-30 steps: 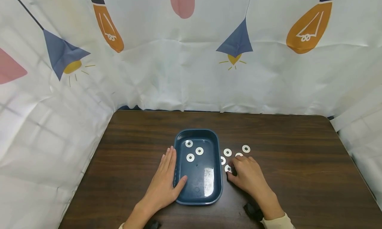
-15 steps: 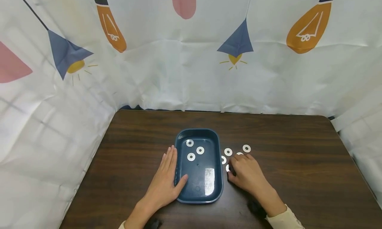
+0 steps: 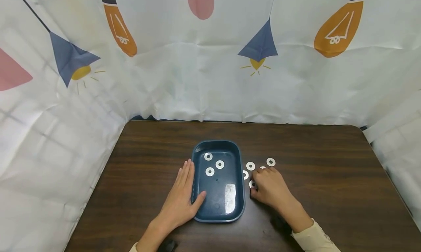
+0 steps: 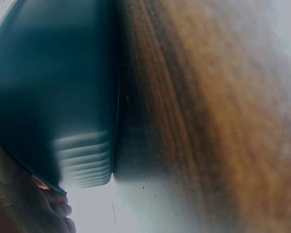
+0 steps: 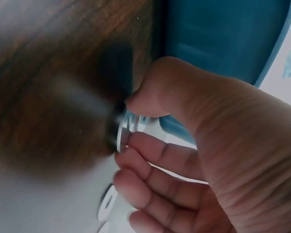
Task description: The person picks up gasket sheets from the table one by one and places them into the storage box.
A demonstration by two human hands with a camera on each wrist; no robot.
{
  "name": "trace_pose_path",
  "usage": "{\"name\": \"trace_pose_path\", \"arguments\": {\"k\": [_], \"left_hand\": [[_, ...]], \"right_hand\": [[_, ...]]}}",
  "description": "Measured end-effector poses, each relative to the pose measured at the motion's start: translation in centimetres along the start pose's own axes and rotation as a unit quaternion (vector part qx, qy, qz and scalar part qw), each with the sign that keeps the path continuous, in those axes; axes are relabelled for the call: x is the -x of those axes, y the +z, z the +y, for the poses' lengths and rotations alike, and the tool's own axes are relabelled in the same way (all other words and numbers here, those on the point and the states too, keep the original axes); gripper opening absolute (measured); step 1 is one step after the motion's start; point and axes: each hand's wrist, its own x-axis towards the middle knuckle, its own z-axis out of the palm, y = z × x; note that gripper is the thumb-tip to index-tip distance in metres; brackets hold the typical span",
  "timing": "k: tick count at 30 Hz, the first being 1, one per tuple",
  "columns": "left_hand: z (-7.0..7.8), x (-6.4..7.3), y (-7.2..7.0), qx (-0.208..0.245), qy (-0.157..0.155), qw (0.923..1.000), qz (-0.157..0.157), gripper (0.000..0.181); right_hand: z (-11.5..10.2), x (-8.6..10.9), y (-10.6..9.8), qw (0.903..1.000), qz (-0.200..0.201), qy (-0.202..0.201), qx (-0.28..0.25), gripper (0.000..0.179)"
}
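Note:
A deep blue tray (image 3: 218, 208) stands mid-table; three flat white washers lie inside, one of them a washer (image 3: 209, 175) in the middle. My left hand (image 3: 179, 201) rests along the tray's left side with fingers straight and thumb over the rim. In the left wrist view, the tray's outer wall (image 4: 48, 97) fills the left part. Right of the tray, my right hand (image 3: 271, 188) has its thumb and forefinger at opposite edges of a white washer (image 5: 120, 133), pinching it close to the tabletop. Its other fingers are loosely bent.
Several more washers lie right of the tray: a washer (image 3: 271, 159) farthest right, a washer (image 3: 250, 163) nearer the tray, others partly hidden by the hand or rim. The dark wooden table (image 3: 329, 179) meets a white printed curtain (image 3: 217, 87) at its back edge.
My right thumb and forefinger have closed on the washer, which has shifted slightly right and tilted. The left hand and tray stay in place.

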Motion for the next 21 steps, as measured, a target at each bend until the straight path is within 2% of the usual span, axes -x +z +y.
{"name": "trace_pose_path", "arguments": {"k": [9,21], "left_hand": [[-0.1,0.0,0.0,0.001,0.003,1.0,0.005,0.1],[0.0,-0.1,0.1,-0.005,-0.004,1.0,-0.002,0.101]], "right_hand": [[0.3,0.6,0.9,0.9986,0.045,-0.027,0.005,0.029],[1.6,1.2,1.7,0.9966,0.034,-0.018,-0.072,0.029]]}}
